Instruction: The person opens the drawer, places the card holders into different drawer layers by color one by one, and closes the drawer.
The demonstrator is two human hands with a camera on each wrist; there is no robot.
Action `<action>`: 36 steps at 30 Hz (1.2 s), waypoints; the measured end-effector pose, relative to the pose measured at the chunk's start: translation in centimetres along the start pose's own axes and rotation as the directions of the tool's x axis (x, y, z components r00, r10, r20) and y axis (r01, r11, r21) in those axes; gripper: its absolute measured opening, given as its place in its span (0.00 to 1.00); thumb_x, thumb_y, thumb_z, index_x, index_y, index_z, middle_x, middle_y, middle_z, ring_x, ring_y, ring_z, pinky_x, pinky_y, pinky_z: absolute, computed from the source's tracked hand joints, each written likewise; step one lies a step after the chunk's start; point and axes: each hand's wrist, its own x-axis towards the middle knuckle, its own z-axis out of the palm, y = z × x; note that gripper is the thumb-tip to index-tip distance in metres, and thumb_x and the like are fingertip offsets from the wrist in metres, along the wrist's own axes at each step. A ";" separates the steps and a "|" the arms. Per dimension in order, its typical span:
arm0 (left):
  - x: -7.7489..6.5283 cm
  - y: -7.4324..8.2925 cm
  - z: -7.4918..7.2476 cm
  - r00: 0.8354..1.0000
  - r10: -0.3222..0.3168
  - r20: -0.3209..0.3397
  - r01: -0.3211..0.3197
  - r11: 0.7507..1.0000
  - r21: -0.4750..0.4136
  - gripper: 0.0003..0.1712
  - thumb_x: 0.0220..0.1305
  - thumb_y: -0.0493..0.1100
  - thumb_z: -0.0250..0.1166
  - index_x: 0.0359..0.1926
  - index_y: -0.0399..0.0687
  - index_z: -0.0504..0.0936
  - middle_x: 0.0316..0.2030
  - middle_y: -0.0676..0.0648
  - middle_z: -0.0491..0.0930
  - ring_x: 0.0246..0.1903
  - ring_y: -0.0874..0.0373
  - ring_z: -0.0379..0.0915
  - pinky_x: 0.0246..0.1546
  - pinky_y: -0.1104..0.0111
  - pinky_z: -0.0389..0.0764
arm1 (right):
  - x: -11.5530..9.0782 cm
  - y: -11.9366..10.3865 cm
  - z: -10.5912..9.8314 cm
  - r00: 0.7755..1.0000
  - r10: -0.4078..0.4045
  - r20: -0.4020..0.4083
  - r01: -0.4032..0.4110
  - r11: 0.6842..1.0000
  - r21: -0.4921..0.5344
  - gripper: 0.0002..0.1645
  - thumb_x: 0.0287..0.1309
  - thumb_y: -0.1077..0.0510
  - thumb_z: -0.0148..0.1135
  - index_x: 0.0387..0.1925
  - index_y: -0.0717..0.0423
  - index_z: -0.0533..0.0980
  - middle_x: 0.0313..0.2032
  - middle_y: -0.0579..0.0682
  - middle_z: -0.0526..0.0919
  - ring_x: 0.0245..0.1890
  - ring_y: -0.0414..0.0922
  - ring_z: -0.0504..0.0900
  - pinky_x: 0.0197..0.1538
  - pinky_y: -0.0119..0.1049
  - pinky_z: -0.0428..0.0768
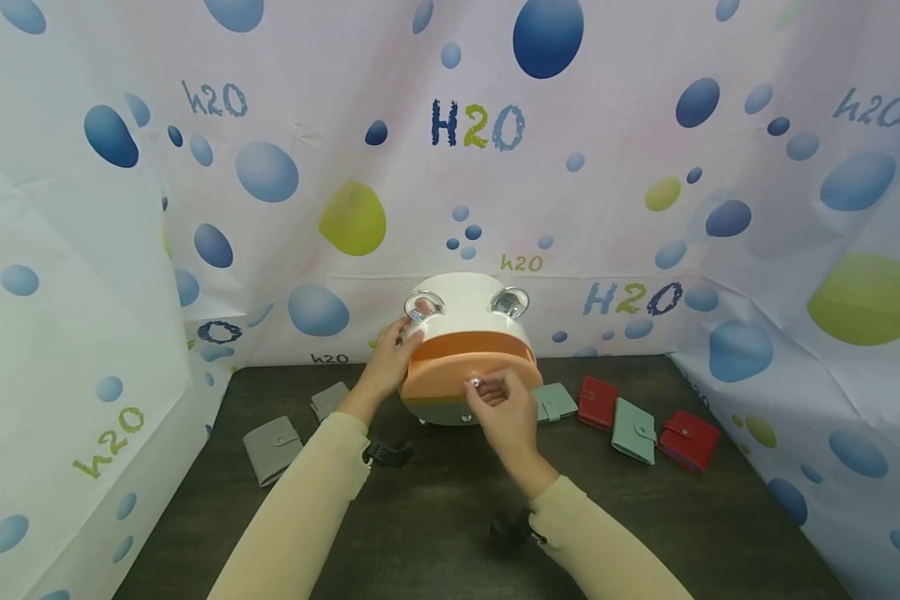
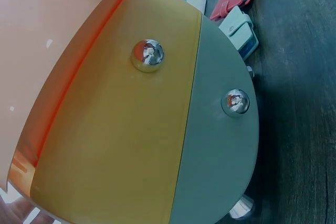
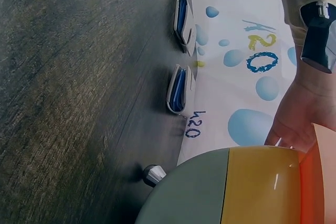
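Note:
A rounded storage box (image 1: 465,300) with a white top and two silver rings stands at the back of the table. Its orange upper drawer (image 1: 438,375) is partly pulled out, showing a gap under the white top. Below it lies a grey-green drawer (image 2: 220,145) with a silver knob (image 2: 236,102) of its own. My left hand (image 1: 386,362) holds the box's left side, thumb near the upper front edge and fingers round the side. At the middle of the orange front, my right hand (image 1: 506,408) pinches the upper silver knob (image 1: 476,382) between thumb and fingers.
Two grey wallets (image 1: 272,448) lie left of the box. To its right are a mint wallet (image 1: 555,402) close by, a red wallet (image 1: 597,402), another mint wallet (image 1: 633,431) and another red wallet (image 1: 688,440). A patterned curtain (image 1: 435,183) hangs behind the dark table (image 1: 435,533).

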 end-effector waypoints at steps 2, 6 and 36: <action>0.0 0.0 0.0 1.000 0.002 -0.002 -0.002 1.000 0.003 0.42 0.74 0.67 0.48 0.77 0.48 0.56 0.74 0.39 0.54 0.69 0.39 0.57 0.68 0.41 0.59 | -0.1 0.0 0.0 1.000 -0.010 0.000 0.010 1.000 0.005 0.13 0.52 0.61 0.76 0.32 0.58 0.77 0.27 0.49 0.86 0.25 0.43 0.84 0.28 0.33 0.83; 0.0 0.0 -0.1 1.000 0.009 0.001 -0.009 1.000 0.000 0.41 0.74 0.66 0.48 0.77 0.48 0.55 0.74 0.38 0.53 0.69 0.38 0.56 0.68 0.41 0.60 | -0.3 0.0 -0.2 0.999 -0.036 -0.007 0.036 0.999 0.018 0.12 0.52 0.61 0.77 0.32 0.58 0.78 0.27 0.49 0.86 0.24 0.44 0.84 0.28 0.32 0.83; 0.0 0.2 0.0 1.000 0.024 0.000 -0.024 1.000 -0.012 0.41 0.75 0.63 0.49 0.77 0.44 0.54 0.74 0.36 0.53 0.70 0.37 0.55 0.68 0.42 0.59 | -1.8 -4.5 -1.3 0.995 -0.098 -0.010 0.098 0.995 -0.026 0.13 0.46 0.73 0.76 0.30 0.68 0.76 0.23 0.58 0.84 0.20 0.50 0.83 0.23 0.35 0.83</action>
